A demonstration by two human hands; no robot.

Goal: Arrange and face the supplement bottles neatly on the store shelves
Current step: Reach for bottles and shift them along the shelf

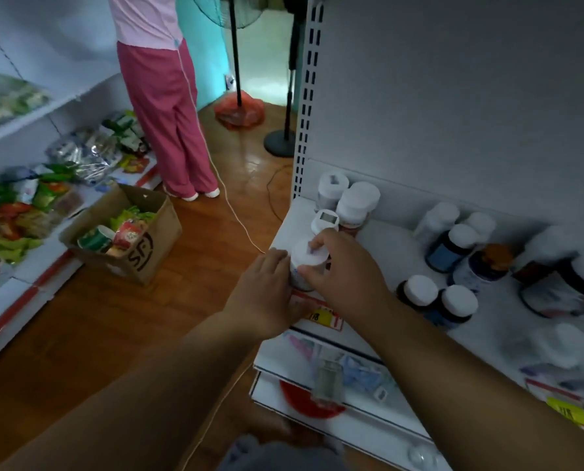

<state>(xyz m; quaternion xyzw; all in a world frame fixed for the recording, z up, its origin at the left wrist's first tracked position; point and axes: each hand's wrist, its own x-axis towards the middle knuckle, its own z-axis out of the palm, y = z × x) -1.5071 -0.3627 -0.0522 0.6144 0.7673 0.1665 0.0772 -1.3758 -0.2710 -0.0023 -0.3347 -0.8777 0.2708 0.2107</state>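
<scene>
I have a white-capped bottle at the front left corner of the shelf, upright by the price strip. My left hand wraps its side; my right hand has fingers curled over the cap. I judge I'm facing it: next, turn the label forward and line it up with the three bottles just behind.

Left of the fingers, the cardboard box on the floor bears black letters "SF"; the shelf price tags are unreadable.
</scene>
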